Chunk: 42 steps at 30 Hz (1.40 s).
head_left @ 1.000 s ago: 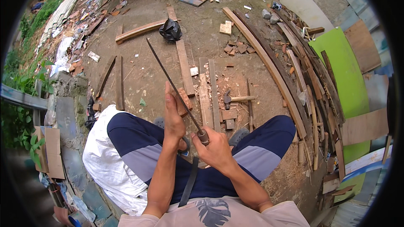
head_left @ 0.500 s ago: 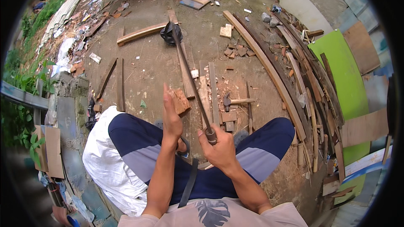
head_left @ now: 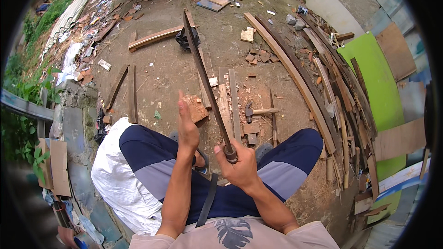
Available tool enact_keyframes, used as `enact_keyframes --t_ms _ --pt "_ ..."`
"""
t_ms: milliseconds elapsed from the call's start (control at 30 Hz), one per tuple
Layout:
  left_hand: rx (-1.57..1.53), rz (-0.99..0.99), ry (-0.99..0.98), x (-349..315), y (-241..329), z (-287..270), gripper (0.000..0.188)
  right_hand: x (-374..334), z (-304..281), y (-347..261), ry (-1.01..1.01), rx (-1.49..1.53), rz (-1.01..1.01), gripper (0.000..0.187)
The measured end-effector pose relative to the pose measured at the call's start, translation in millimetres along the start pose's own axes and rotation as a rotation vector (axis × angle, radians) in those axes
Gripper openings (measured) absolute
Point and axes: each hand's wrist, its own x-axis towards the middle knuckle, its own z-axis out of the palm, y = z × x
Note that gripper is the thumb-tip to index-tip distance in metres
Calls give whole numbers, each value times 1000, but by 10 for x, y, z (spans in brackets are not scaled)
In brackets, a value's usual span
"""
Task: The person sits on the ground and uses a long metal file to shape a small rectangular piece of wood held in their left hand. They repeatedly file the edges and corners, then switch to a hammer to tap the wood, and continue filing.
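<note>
My right hand [head_left: 240, 165] grips the handle of a long, dark machete [head_left: 210, 93], its narrow blade angled up and away to the left. A dark round collar shows where blade meets handle; most of the handle is hidden in my fist. To the left, my left hand [head_left: 187, 127] is held upright, fingers straight and stretched out, holding nothing. Just behind it lies a rough block of wood [head_left: 197, 109]. Pale boards [head_left: 225, 103] with wood chips lie beyond my right hand, and a claw hammer [head_left: 250, 111] with a wooden handle rests beside them.
Long planks [head_left: 295, 74] and a pile of sticks run along the right, beside a green panel [head_left: 376, 78]. A black plastic bag [head_left: 183, 41] lies behind the blade. White cloth [head_left: 117, 177] spreads by my left knee, near a low block wall [head_left: 76, 133].
The machete has turned and its tip has swung farther up, so more of the blade's flat shows, passing in front of the black bag. My left hand has barely moved.
</note>
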Motion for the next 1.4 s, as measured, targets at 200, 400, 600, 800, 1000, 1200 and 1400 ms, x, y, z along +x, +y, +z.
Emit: enact_keyframes --t_ms 200,400,600,800,1000,1200,1400 --pt "352 -71 23 27 -73 -57 73 49 67 200 -65 -100 -17 19" --pt "518 93 104 27 -113 -15 66 32 20 52 -71 -99 -6 20" --pt "497 -59 -18 21 -55 -42 80 44 53 142 -64 -113 -49 20" --pt "502 -9 29 18 -115 -30 70 77 65 212 -58 -88 -1 21" --pt "467 61 39 1 -18 60 78 62 25 148 10 -53 -30 21" --pt "431 9 15 -17 -85 -60 76 60 64 202 -125 -44 4 20" --pt "442 37 -2 -84 -124 -74 76 -55 77 211 -105 -73 48 22"
